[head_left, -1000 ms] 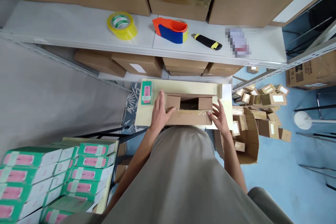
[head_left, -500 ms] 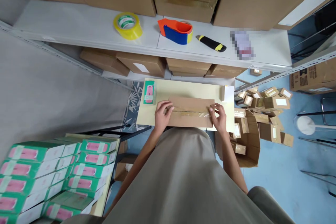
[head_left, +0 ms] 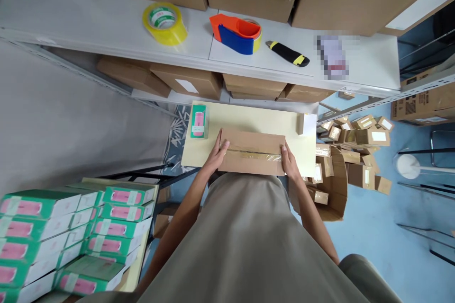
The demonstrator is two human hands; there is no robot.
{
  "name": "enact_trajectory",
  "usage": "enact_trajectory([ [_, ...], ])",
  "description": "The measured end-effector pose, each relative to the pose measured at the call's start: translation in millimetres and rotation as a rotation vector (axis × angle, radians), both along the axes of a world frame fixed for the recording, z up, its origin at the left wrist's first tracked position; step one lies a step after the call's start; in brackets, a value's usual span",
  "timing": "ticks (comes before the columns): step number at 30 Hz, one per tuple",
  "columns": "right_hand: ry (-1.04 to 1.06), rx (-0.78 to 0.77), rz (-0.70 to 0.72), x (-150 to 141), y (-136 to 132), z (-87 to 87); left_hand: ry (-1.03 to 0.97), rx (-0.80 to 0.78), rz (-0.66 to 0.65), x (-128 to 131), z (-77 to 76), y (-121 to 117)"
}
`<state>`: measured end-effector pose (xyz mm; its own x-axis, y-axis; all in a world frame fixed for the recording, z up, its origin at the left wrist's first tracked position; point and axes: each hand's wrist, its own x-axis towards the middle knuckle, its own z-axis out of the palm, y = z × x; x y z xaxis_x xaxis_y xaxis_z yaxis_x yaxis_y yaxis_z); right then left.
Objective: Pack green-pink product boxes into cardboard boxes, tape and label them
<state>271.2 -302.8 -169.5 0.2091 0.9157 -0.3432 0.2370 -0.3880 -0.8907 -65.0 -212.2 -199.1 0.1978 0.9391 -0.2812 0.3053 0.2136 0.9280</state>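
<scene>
A brown cardboard box [head_left: 252, 150] lies on a small pale yellow table [head_left: 249, 120], its top flaps folded down with old clear tape along the seam. My left hand [head_left: 216, 154] presses flat against the box's left end, fingers stretched along the side. My right hand [head_left: 289, 163] holds the right end the same way. A small green box with a pink picture [head_left: 199, 122] stands at the table's far left corner. A small white and brown box [head_left: 306, 124] sits at the far right corner.
On the white shelf [head_left: 106, 28] ahead lie a yellow tape roll [head_left: 164, 22], an orange and blue tape dispenser [head_left: 236, 35] and a black and yellow utility knife [head_left: 288, 54]. Stacked green boxes [head_left: 71, 236] stand at lower left. Several small cardboard parcels [head_left: 355, 151] lie at right.
The box's flaps were open a second ago and now lie closed. Both my hands slid from the top of the flaps to the box's two ends.
</scene>
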Motion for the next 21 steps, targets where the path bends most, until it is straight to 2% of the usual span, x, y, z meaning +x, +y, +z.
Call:
enact_trajectory([
  [4,-0.035,-0.005,-0.003,-5,7,1.1,0.055,0.012,-0.058,-3,3.8,5],
  [8,-0.148,0.019,0.023,0,6,10.9,0.061,0.109,0.025,-2,13.6,1],
  [10,-0.256,0.092,0.012,5,11,21.6,0.103,0.218,0.077,-2,26.6,6],
  [12,-0.363,0.224,-0.001,9,30,39.6,0.130,0.372,0.090,0,48.5,23],
  [14,-0.439,0.383,0.027,5,68,67.2,0.111,0.541,0.083,7,79.1,52],
  [17,-0.495,0.591,0.156,-22,152,120.4,0.038,0.719,0.122,27,130.9,108],
  [19,-0.523,0.651,0.287,-48,213,153.5,-0.021,0.788,0.162,45,159.6,145],
  [21,-0.531,0.678,0.329,-73,265,177.4,-0.084,0.845,0.191,63,179.2,174],
])
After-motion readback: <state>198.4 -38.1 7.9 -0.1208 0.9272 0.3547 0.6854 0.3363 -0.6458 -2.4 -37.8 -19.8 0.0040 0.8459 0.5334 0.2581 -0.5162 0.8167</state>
